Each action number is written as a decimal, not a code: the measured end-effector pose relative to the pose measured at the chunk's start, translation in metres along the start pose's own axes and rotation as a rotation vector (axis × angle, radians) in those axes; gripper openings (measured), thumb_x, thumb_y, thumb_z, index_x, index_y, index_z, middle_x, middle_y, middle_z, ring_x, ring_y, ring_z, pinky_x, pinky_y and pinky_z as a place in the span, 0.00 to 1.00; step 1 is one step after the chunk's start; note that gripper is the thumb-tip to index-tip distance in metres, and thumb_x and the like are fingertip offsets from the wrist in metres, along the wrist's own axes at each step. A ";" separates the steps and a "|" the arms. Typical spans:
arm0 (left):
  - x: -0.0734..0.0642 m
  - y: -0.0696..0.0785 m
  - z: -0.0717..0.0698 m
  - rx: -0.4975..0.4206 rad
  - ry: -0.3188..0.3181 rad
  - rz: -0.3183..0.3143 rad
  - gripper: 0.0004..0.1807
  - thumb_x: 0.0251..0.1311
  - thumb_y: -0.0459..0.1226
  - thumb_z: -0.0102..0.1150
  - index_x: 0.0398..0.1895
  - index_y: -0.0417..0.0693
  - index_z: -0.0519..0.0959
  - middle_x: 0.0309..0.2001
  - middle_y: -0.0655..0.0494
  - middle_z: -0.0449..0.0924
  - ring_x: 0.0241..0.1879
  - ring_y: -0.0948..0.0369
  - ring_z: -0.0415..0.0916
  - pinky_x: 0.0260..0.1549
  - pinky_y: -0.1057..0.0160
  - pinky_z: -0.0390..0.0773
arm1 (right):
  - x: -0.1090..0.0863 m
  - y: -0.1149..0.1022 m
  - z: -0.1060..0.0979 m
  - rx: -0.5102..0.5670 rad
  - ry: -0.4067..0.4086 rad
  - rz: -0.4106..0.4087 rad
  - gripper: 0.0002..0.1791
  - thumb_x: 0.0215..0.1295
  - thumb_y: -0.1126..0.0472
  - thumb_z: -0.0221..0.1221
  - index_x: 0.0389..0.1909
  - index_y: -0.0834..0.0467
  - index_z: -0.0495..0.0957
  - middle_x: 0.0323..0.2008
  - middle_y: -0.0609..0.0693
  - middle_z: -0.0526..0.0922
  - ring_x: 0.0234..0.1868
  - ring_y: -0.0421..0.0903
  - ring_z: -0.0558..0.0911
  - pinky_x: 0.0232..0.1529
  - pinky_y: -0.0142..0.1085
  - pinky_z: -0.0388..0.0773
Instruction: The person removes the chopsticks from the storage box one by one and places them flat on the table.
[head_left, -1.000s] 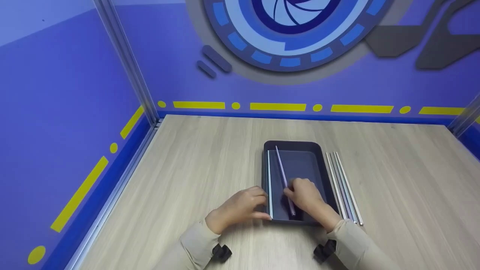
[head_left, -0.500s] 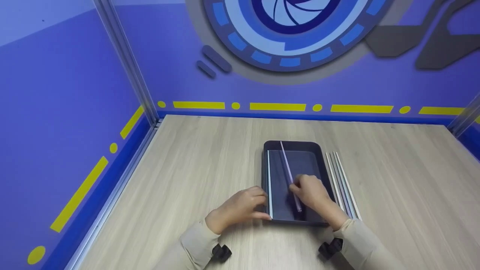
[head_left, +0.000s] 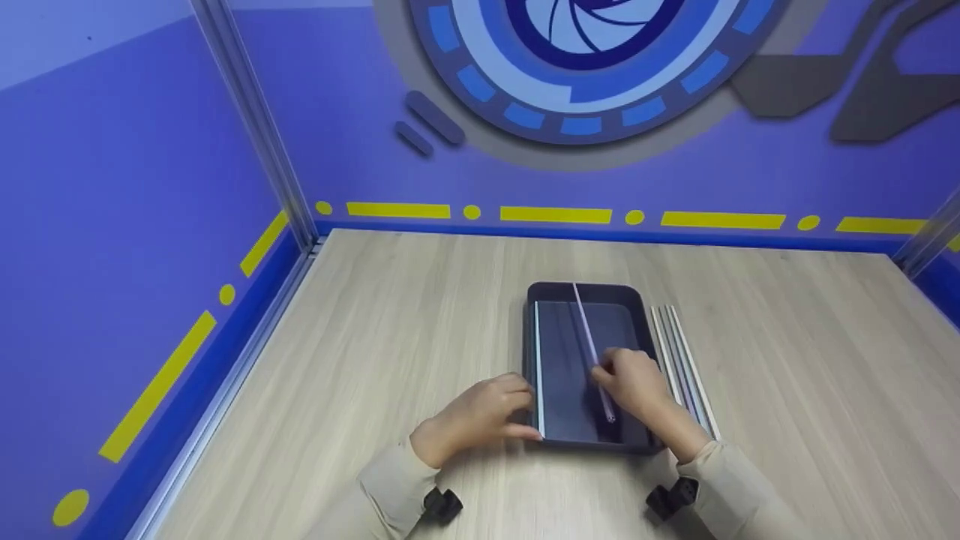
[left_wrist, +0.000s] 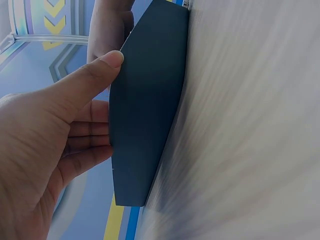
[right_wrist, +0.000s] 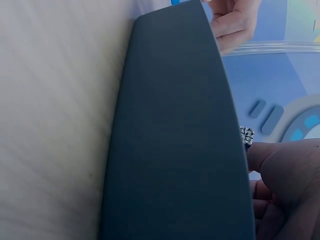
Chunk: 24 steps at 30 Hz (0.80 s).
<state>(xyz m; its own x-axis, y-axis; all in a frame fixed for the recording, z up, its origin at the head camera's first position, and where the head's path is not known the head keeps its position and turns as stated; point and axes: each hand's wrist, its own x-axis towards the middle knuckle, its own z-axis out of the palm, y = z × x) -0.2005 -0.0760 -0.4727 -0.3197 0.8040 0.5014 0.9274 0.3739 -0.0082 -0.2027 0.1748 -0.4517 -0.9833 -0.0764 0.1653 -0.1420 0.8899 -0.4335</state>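
A dark rectangular tray (head_left: 566, 375) lies on the wooden table. My left hand (head_left: 487, 409) holds its near left corner, thumb (left_wrist: 112, 59) on the near rim and fingers curled at the left wall. Inside, a pale blue-white chopstick (head_left: 538, 360) lies along the left wall. My right hand (head_left: 634, 382) pinches a purple chopstick (head_left: 586, 322) over the tray, its thin end pointing away. In the right wrist view, a patterned silvery end (right_wrist: 246, 135) pokes out beyond the tray's dark wall; whether it is one stick or more I cannot tell.
Several metallic chopsticks (head_left: 693, 367) lie side by side on the table, just right of the tray, partly under my right forearm. A blue printed wall (head_left: 420, 172) stands behind the table, and another wall (head_left: 150, 262) with a metal rail is on the left.
My right hand has moved to the right across the tray, carrying the purple chopstick with it. My left hand, the tray and the pale chopstick have stayed in place.
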 end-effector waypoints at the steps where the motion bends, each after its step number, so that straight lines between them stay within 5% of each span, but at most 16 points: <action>1: 0.000 0.000 0.000 0.000 -0.002 -0.001 0.21 0.48 0.56 0.66 0.26 0.48 0.79 0.35 0.59 0.79 0.37 0.65 0.77 0.41 0.75 0.78 | 0.000 0.001 -0.001 0.001 0.008 -0.006 0.10 0.55 0.61 0.59 0.18 0.56 0.72 0.17 0.50 0.76 0.19 0.46 0.71 0.19 0.39 0.69; 24: 0.001 0.001 -0.001 -0.014 -0.011 -0.015 0.21 0.49 0.56 0.66 0.27 0.47 0.80 0.36 0.58 0.80 0.38 0.64 0.78 0.43 0.76 0.79 | -0.002 0.027 -0.020 0.006 0.068 -0.044 0.09 0.55 0.64 0.58 0.19 0.58 0.72 0.16 0.49 0.73 0.19 0.45 0.68 0.21 0.39 0.67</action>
<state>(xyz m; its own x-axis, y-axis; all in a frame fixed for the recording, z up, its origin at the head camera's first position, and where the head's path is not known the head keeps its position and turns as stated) -0.1997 -0.0757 -0.4712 -0.3361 0.8034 0.4915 0.9250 0.3797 0.0118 -0.2019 0.2085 -0.4458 -0.9661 -0.0847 0.2439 -0.1859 0.8836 -0.4298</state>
